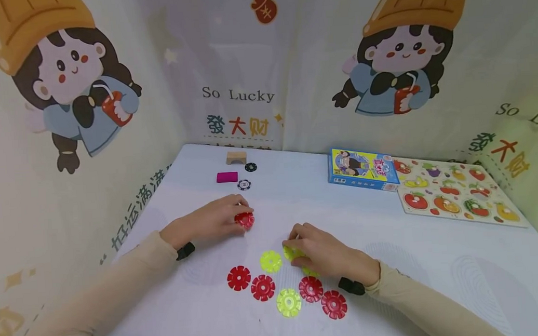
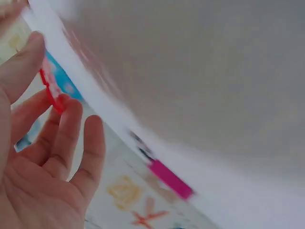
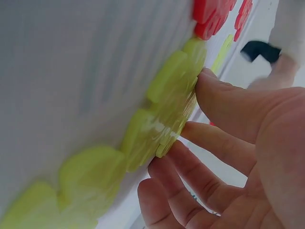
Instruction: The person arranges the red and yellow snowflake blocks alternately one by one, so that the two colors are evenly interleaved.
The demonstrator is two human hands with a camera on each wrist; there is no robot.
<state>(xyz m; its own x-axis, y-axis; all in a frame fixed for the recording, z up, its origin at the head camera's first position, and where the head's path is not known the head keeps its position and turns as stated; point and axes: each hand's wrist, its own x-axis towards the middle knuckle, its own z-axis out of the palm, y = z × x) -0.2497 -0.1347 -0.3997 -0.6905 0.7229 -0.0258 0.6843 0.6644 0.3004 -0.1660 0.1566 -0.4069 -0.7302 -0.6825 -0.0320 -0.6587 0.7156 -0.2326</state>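
My left hand (image 1: 221, 217) pinches a red notched plastic disc (image 1: 245, 220) between thumb and fingers, above the left part of the table. In the left wrist view that disc (image 2: 51, 86) is seen nearly edge-on. My right hand (image 1: 323, 250) has its thumb and fingertips on the rim of a yellow-green notched disc (image 1: 291, 252). The right wrist view shows this disc (image 3: 174, 102) low at the table surface, beside other yellow discs. A second yellow disc (image 1: 311, 270) is partly hidden under the right hand. Loose red discs (image 1: 263, 287) and yellow discs (image 1: 289, 302) lie nearer me.
Farther back on the left are a wooden arch block (image 1: 236, 156), a magenta block (image 1: 227, 177), a black chip (image 1: 251, 167) and a white-and-black chip (image 1: 244, 185). A blue-and-yellow box (image 1: 363, 169) and a fruit puzzle board (image 1: 458, 192) lie at the back right. Printed cloth walls surround the table.
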